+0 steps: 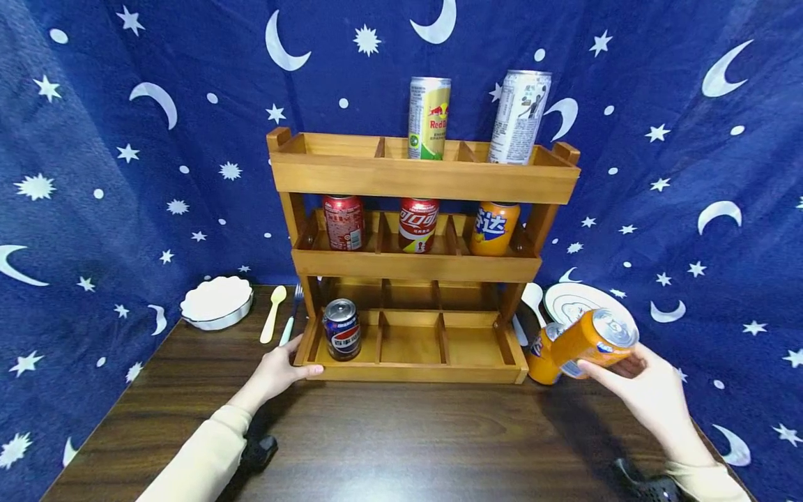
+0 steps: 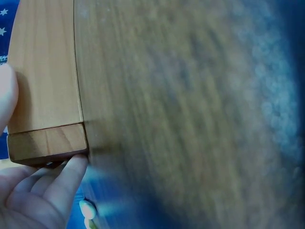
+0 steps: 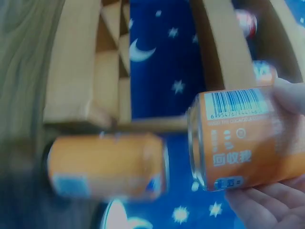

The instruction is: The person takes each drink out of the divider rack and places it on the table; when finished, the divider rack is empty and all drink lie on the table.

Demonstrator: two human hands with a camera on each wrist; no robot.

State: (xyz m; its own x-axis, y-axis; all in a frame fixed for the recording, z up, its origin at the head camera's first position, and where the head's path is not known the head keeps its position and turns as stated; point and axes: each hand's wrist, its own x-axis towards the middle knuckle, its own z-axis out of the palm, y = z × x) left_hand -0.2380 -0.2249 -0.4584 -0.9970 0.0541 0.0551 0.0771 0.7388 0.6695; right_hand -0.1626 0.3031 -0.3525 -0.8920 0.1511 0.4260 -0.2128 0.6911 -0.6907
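My right hand (image 1: 655,390) grips an orange soda can (image 1: 590,341), tilted, at the right of the wooden rack (image 1: 414,374). In the right wrist view that can (image 3: 243,143) shows its barcode side, with thumb and fingers on either side. A second orange can (image 1: 542,361) stands on the table against the rack's right end, partly hidden behind the held one. My left hand (image 1: 276,373) holds the rack's lower left corner, thumb over the front board and fingers at the end. A dark blue cola can (image 1: 342,331) stands in the bottom tier's left compartment.
Red cans (image 1: 343,224) and an orange can (image 1: 494,230) fill the middle tier. Two tall cans (image 1: 519,118) stand on top. A white scalloped dish (image 1: 216,305), a yellow spoon (image 1: 272,317) and a fork lie left; a plate (image 1: 567,296) and white spoon (image 1: 533,298) lie right.
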